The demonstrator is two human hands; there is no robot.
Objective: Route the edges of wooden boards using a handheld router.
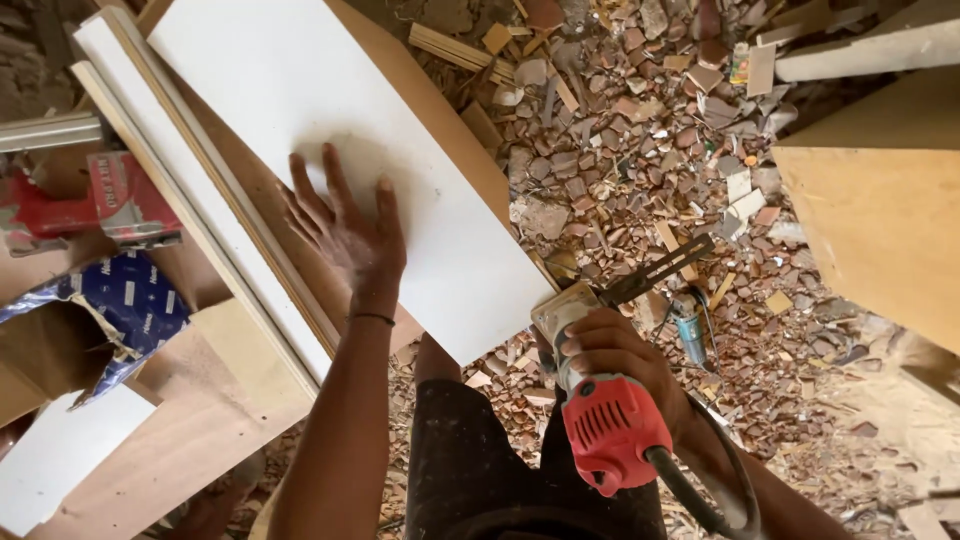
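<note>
My left hand (345, 225) lies flat with spread fingers on a long white laminated board (300, 90) that runs from the top left down to the middle. My right hand (620, 355) grips a red corded power trimmer (605, 420), whose base plate (560, 305) sits at the board's near right corner. The tool's black cable (700, 495) curls down to the lower right. A thin black band circles my left wrist.
More white and brown boards (190, 210) are stacked under and left of the white one. Wood offcuts and broken brick rubble (640, 150) cover the ground. A large plywood sheet (880, 210) stands at right. Red and blue packages (125, 250) lie at left.
</note>
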